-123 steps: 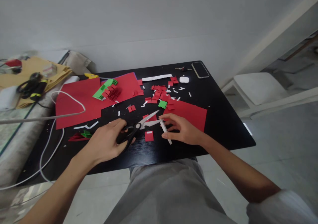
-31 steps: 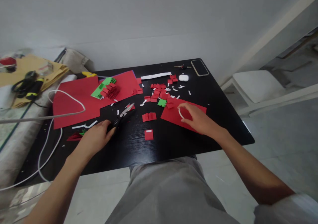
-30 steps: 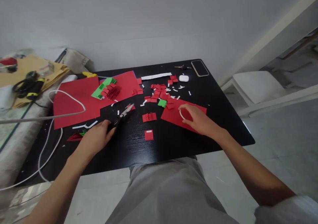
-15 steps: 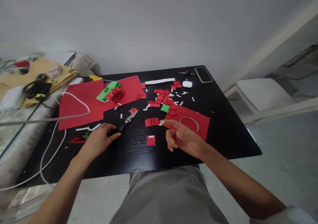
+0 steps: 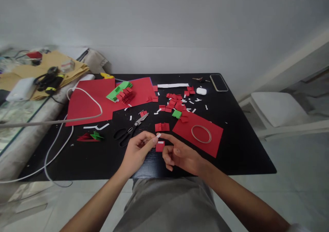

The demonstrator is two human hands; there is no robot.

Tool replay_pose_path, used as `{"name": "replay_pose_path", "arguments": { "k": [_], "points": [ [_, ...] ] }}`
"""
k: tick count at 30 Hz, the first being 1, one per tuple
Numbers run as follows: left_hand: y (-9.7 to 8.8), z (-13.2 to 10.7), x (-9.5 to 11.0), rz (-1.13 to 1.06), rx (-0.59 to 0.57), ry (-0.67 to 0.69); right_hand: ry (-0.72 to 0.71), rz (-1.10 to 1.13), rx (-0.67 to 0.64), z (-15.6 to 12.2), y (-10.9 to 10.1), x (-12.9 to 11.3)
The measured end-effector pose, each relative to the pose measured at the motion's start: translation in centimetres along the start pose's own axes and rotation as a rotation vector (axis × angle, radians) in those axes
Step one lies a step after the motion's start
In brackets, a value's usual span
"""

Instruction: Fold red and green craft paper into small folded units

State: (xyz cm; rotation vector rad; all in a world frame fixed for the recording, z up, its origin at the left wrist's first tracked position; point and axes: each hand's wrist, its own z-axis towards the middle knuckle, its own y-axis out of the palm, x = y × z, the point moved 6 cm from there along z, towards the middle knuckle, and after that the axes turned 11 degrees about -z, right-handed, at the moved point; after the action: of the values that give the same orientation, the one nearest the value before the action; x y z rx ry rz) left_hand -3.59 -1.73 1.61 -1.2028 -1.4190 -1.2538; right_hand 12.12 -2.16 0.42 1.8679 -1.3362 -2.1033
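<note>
A small white strip (image 5: 158, 135) lies at the tip of the outstretched index finger of my right hand (image 5: 183, 156); its other fingers are loosely curled, the thumb apart from the index. My left hand (image 5: 138, 151) pinches at the strip's near end with thumb and forefinger. Just below the fingertips, a red paper square (image 5: 160, 147) with a white strip along its top edge lies on the table. Folded red paper pieces (image 5: 161, 127) sit right behind it. Black-handled scissors (image 5: 131, 129) lie with blades apart, left of my left hand.
A red sheet (image 5: 213, 136) with a pale ring (image 5: 201, 134) lies at right. Behind are folded red pieces (image 5: 176, 102), a green piece (image 5: 177, 114), white scraps, a white case (image 5: 201, 91) and a phone (image 5: 219, 82). At left are red sheets (image 5: 89, 98) and a white cable (image 5: 87, 118).
My left hand has let go of the scissors and moved right to the white strip on my right fingertip. My right hand has shifted slightly left and down; the view has turned a little.
</note>
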Motion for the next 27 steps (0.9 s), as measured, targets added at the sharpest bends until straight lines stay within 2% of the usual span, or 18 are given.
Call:
{"name": "replay_pose_path", "arguments": {
  "k": [3, 7, 9, 11, 13, 17, 21, 27],
  "points": [
    [-0.2, -0.1, -0.2, 0.020, -0.021, 0.003, -0.014, -0.223, 0.125, 0.0, -0.5, -0.2],
    [-0.7, -0.7, -0.6, 0.033, -0.044, -0.021, -0.131, -0.803, 0.482, -0.1, -2.1, -2.2],
    [-1.2, -1.0, -0.8, 0.046, -0.019, -0.020, -0.150, -1.097, 0.571, 0.1, -2.4, -2.7],
    [-1.9, -1.1, -1.0, 0.056, 0.027, -0.016, -0.116, -1.342, 0.546, 0.6, -2.3, -2.5],
    [-2.5, -1.2, -1.1, 0.046, 0.075, -0.014, -0.070, -1.520, 0.460, 1.2, -1.9, -1.8],
    [-3.1, -1.2, -1.2, 0.005, 0.124, 0.002, 0.013, -1.724, 0.319, 1.8, -0.9, -0.4],
    [-3.2, -1.2, -1.2, 0.008, 0.127, 0.000, 0.056, -1.753, 0.307, 1.9, -0.9, -0.2],
    [-2.7, -0.8, -1.3, 0.023, 0.103, 0.009, 0.114, -1.569, 0.309, 1.5, -1.8, -0.6]
  ]
}}
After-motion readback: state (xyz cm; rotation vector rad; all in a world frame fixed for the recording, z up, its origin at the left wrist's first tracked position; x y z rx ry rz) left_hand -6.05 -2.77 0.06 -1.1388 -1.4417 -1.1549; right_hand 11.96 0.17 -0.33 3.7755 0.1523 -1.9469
